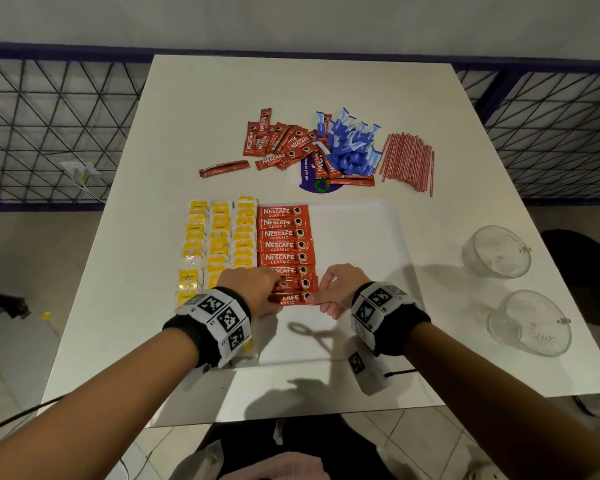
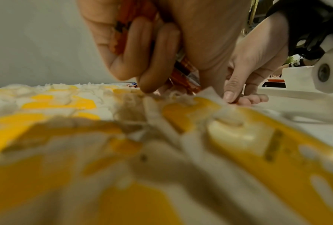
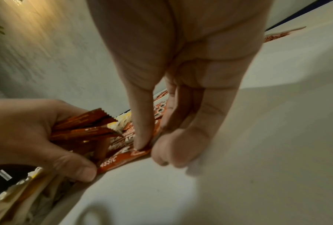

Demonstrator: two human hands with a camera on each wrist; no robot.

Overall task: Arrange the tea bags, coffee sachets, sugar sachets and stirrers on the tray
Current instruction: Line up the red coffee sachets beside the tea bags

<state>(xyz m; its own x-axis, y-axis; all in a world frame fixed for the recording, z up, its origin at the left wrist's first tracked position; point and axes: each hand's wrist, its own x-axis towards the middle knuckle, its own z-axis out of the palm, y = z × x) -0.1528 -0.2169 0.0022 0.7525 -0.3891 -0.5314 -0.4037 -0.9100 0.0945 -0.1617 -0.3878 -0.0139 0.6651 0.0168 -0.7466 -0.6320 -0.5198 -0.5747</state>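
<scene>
A white tray (image 1: 354,237) holds three columns of yellow tea bags (image 1: 219,237) and one column of red coffee sachets (image 1: 284,244). My left hand (image 1: 260,292) is at the near end of that column, gripping a bunch of coffee sachets (image 3: 80,126) in its curled fingers (image 2: 142,60). The nearest sachet (image 3: 123,158) lies flat on the tray. My right hand (image 1: 321,296) pinches its right end between thumb (image 3: 142,137) and curled fingers. Loose coffee sachets (image 1: 281,143), blue sugar sachets (image 1: 350,143) and red stirrers (image 1: 409,161) lie in piles beyond the tray.
Two clear glass cups (image 1: 496,251) (image 1: 530,322) stand on the table right of the tray. A single sachet (image 1: 224,168) lies apart, left of the far piles. A purple sticker (image 1: 309,174) shows under the coffee pile. The tray's right half is bare.
</scene>
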